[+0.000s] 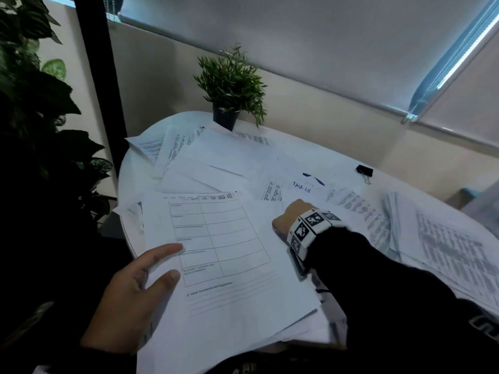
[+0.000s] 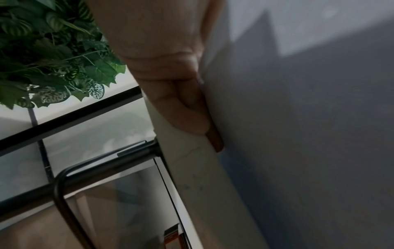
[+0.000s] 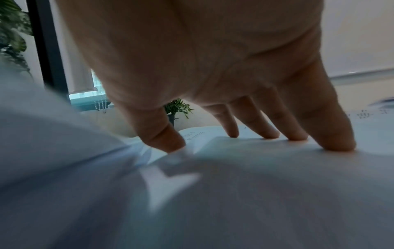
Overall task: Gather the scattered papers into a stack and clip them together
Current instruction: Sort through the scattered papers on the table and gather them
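A stack of white papers (image 1: 229, 279), topped by a printed form with a table, lies at the table's near edge. My left hand (image 1: 170, 261) grips its left side, two digits on top. The left wrist view shows this hand's other fingers (image 2: 187, 118) curled underneath, by the table rim (image 2: 192, 168). My right hand (image 1: 290, 215) rests on loose sheets just right of the form's top corner. In the right wrist view its spread fingertips (image 3: 339, 144) press down on paper. More sheets (image 1: 224, 157) lie scattered over the white round table (image 1: 310, 152). A black binder clip (image 1: 364, 170) sits at the far right.
A small potted plant (image 1: 229, 87) stands at the table's back edge among the papers. A large leafy plant (image 1: 32, 103) and a black post (image 1: 94, 76) are to the left. Printed sheets (image 1: 445, 252) overhang the right side. A black metal frame (image 2: 64, 176) runs below the table.
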A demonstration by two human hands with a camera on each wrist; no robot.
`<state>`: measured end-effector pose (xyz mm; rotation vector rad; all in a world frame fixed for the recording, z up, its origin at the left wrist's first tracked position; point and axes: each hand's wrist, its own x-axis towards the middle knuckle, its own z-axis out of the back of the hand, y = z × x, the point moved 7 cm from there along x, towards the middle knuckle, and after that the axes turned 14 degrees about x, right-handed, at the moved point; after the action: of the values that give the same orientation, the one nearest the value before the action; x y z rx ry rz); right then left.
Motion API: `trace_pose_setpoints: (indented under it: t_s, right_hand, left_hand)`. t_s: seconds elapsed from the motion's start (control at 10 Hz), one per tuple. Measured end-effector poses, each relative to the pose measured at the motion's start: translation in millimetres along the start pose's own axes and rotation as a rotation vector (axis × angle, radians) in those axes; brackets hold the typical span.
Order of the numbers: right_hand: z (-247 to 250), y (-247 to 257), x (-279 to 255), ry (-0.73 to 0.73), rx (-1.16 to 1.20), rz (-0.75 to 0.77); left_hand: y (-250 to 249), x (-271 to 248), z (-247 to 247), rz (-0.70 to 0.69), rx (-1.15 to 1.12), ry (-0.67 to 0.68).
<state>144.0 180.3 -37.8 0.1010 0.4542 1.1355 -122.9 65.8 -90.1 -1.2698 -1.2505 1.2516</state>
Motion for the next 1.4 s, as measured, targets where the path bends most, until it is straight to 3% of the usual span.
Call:
trace_pose_setpoints:
  t_s: [0.2,0.4,0.6,0.9,1.0,1.1,1.2,1.3,1.4]
  right_hand:
    - [16.0,7.8,-3.9,-0.038,-0.129,0.068]
    - [7.5,0.5,-11.2,0.03,-0.177,0.072]
    - [-1.7,14.4,-24.0,-0.017,-0.244,0.194]
    - [10.2,24.0,-15.6,-0.105,-0.192,0.199]
    - [68.6,34.9,-18.9,-0.27,0.102,0.273]
    - [146.6,49.8,-51.0,-0.504,0.484,0.628]
    - [191.4,55.2,-100.6,-0.43,1.035,0.989]
    - [188.1,48.7,-100.3,-0.195,1.432,0.902]
    - [128.0,40.6,-71.6,0.007,1.237,0.613]
  left_hand:
    - [6.4,0.4,1.7,0.064,-0.04,-0.03]
    - [2.4,-1.0,1.2,0.072,0.0,-0.029]
    - [7.2,-1.3,0.6,0.091,-0.047,-0.043]
    - [5.7,-1.7,0.1,0.09,-0.058,-0.035]
    - [2.4,-1.5,1.5,0.07,-0.001,-0.06]
    - [0.8,-1.5,6.9,0.018,0.142,-0.103]
    - [-1.3,-1.1,13.4,0.01,0.169,-0.119]
    - [-3.6,1.5,20.3,0.02,0.13,-0.11]
    - [-1.3,2.9,19.9,0.065,0.08,-0.09]
